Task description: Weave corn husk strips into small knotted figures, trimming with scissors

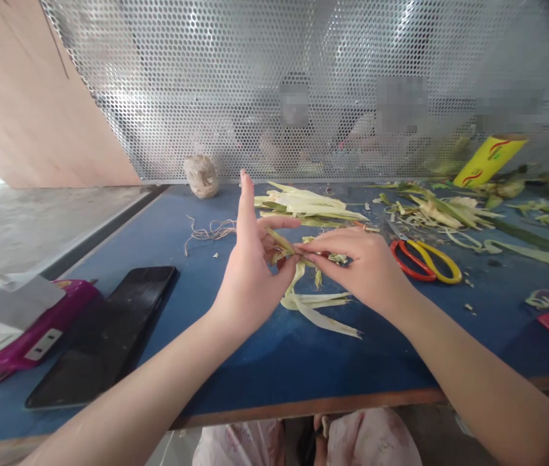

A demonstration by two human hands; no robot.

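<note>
Over the middle of the blue table, my left hand (pixel 259 259) pinches a pale green corn husk strip (pixel 280 241), its index finger pointing up. My right hand (pixel 352 259) meets it from the right, thumb and fingertips pressed together at the same spot. What lies right between the right fingertips is too small to make out. Below the hands, pale husk strips (pixel 318 309) spread out over the tabletop. A pile of flat corn husks (pixel 308 204) lies just behind. Brown string (pixel 211 232) is loosely tangled left of my left hand.
Scissors (pixel 427 262) with red and yellow handles lie on the right. Husk scraps (pixel 449 210) and a yellow roll (pixel 491 160) are beyond. A black phone (pixel 109 336) and a purple power strip (pixel 36 330) occupy the left. A perforated metal panel (pixel 206 84) borders the back.
</note>
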